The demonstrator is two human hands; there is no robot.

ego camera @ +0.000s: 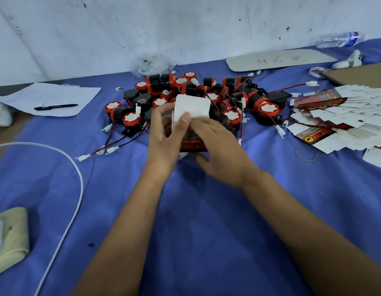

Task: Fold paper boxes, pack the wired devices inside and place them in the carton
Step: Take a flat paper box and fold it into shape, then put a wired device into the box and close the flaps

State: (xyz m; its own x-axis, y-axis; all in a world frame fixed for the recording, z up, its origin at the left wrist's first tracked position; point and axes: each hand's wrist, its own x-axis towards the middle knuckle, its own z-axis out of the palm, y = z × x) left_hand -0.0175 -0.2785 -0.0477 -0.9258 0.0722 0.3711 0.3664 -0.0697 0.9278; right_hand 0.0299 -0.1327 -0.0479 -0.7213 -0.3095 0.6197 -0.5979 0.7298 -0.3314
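Cardboard box (191, 116) pinched by both hands.

A single wide-angle head-worn view looks forward and steeply down along both forearms onto the blue cloth-covered surface (206, 210). It sits close over the near edge, the stained white wall (142, 28) closing the far side. Edges bend, seemingly from lens distortion, and there is no second view.

I see matt blue cloth (196, 210) covering the surface, slightly creased. The paper box (191, 107) shows a dull white inside and a glossy red printed outside. The wired devices (206, 92) look like smooth black and red plastic. The bottle (339, 40) is clear crinkled plastic.
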